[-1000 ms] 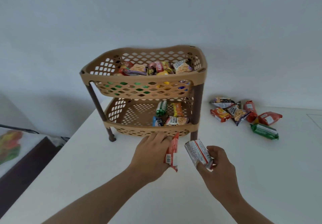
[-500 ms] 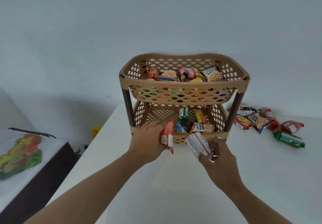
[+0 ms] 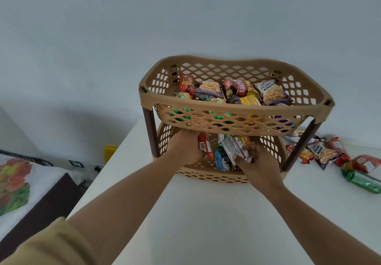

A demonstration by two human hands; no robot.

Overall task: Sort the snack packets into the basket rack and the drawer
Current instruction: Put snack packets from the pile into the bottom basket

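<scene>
Red packet (image 3: 203, 145): glossy crinkled foil with a white barcode panel. My left hand (image 3: 183, 148) is clamped on it, fingers curled round its edge. It sits inside the lower tier, just under the upper basket's floor.

Silver packet (image 3: 235, 148): flat, rectangular, printed foil. My right hand (image 3: 260, 162) pinches it between thumb and fingers, tilted, above the packets already lying in the lower tier. The two packets are near each other; I cannot tell if they touch.

Basket rack (image 3: 235, 104): tan plastic with lattice-cut walls, a wavy rim and two tiers joined by dark brown posts (image 3: 151, 133). The upper tier's front wall hides my left fingertips and the back of the lower tier. The upper tier is heaped with packets, a salted peanut packet (image 3: 270, 92) at its 2 o'clock corner.

White table (image 3: 206, 223): smooth and matt; the rack stands on it.

At 3 o'clock of the rack, loose packets (image 3: 321, 153) are scattered on the table, with a green packet (image 3: 362, 180) the furthest out.

At 9 o'clock, beyond the table edge, there is a yellow object (image 3: 110, 153), too small to identify, and a fruit-print sheet (image 3: 14, 184).
</scene>
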